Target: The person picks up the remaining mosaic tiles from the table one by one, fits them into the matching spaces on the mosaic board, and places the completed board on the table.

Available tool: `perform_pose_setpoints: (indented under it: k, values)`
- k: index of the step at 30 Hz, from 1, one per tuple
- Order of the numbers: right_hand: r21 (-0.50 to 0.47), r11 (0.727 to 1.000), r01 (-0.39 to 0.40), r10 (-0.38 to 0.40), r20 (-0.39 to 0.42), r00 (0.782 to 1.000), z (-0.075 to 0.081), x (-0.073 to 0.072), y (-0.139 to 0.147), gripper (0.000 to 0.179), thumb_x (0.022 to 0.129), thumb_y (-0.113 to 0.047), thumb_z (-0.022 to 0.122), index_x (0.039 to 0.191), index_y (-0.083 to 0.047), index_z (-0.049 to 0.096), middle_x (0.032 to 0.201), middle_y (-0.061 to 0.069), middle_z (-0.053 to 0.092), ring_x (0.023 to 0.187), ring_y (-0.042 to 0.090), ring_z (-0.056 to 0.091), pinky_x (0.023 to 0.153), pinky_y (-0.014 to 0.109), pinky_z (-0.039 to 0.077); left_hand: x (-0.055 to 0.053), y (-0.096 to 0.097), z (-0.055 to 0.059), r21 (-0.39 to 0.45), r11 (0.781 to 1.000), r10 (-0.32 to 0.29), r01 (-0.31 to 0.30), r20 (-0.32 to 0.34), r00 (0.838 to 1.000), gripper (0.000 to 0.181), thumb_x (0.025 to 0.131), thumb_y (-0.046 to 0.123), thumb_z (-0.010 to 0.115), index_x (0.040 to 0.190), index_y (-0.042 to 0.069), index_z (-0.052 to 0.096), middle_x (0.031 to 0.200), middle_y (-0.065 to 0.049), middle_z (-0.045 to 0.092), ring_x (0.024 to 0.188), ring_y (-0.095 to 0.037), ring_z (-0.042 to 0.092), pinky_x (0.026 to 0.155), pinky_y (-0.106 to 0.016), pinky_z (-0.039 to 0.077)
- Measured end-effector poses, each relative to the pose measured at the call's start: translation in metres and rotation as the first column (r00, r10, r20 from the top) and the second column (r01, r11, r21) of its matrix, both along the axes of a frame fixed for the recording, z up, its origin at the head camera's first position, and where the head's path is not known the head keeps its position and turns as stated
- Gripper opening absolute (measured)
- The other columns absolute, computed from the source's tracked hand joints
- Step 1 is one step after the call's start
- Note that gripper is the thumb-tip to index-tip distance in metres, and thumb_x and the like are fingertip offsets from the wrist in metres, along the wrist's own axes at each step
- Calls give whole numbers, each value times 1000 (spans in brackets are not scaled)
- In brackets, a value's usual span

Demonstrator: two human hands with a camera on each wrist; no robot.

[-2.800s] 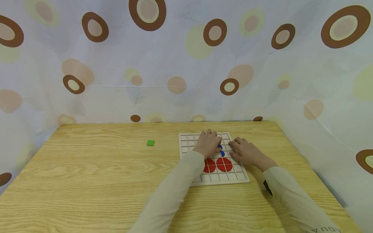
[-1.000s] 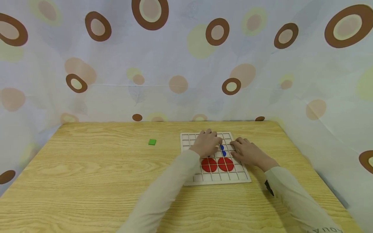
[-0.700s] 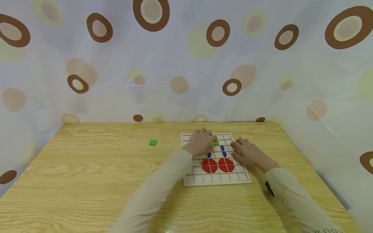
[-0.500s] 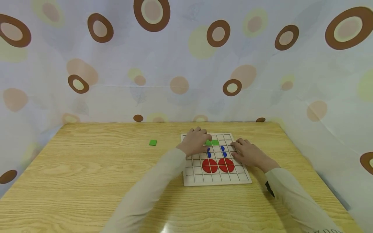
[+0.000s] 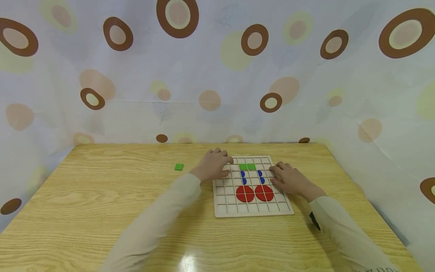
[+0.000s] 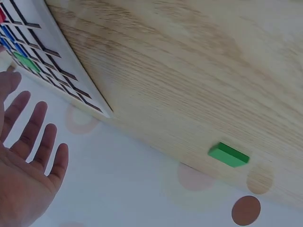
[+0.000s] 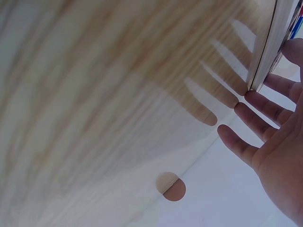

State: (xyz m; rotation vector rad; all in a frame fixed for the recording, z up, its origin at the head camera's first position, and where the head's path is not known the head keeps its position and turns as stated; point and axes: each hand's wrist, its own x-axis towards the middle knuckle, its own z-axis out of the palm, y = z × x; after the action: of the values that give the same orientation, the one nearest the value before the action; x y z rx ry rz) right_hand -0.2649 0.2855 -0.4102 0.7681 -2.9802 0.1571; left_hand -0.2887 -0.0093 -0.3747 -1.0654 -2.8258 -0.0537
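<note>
A white board with a dark grid (image 5: pixel 232 209) lies on the table, right of centre. Two red discs (image 5: pixel 245 193) sit side by side in it, with blue half-discs (image 5: pixel 243 177) in two columns beyond them. Two green squares (image 5: pixel 247 166) lie side by side near the board's far edge. Over the board's left edge hovers my left hand (image 5: pixel 212 166), holding nothing; its fingers look spread and relaxed in the left wrist view. My right hand (image 5: pixel 290 180) rests at the board's right edge, fingers extended, some fingertips touching the rim.
One loose green square (image 5: pixel 179 167) lies on the wooden table (image 5: pixel 102 196), left of the board. A patterned curtain (image 5: pixel 190 87) hangs behind the table and along its sides.
My left hand has moved left off the middle of the board, uncovering the two green squares and the left blue column. My right hand has stayed at the board's edge.
</note>
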Motion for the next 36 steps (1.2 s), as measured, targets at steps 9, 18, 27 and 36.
perform_pose_setpoints:
  k: [9, 18, 27, 36]
  values:
    - [7, 1000, 4, -4, 5, 1000, 0, 0, 0, 41, 91, -26, 53, 124, -2, 51, 116, 16, 50, 102, 35, 51, 81, 56, 43, 3, -25, -1, -12, 999, 32, -32, 41, 999, 32, 87, 33, 60, 117, 22, 60, 115, -3, 58, 107, -24, 49, 94, -44, 39]
    - [6, 1000, 0, 0, -1, 1000, -1, -1, 0, 40, 91, -25, 54, 123, -2, 51, 115, 16, 51, 101, 35, 51, 80, 56, 43, 4, -52, -5, 27, 998, 60, -62, 49, 997, 31, 86, 33, 62, 113, 19, 62, 112, -5, 59, 105, -27, 49, 93, -48, 40]
    - [4, 1000, -20, 20, -4, 1000, 4, 1, -1, 39, 91, -24, 54, 122, -1, 52, 114, 16, 51, 98, 35, 52, 78, 54, 44, 3, -84, -11, 9, 993, 115, -115, 51, 992, 33, 85, 35, 62, 114, 20, 61, 115, -6, 59, 110, -29, 49, 93, -51, 40]
    - [-3, 1000, -4, 4, 2, 1000, 3, 1, -1, 40, 91, -24, 54, 123, -1, 51, 115, 16, 51, 100, 35, 52, 80, 55, 43, 3, -115, -13, 55, 989, 137, -140, 61, 989, 33, 84, 30, 64, 114, 16, 61, 113, -8, 60, 103, -29, 51, 88, -51, 42]
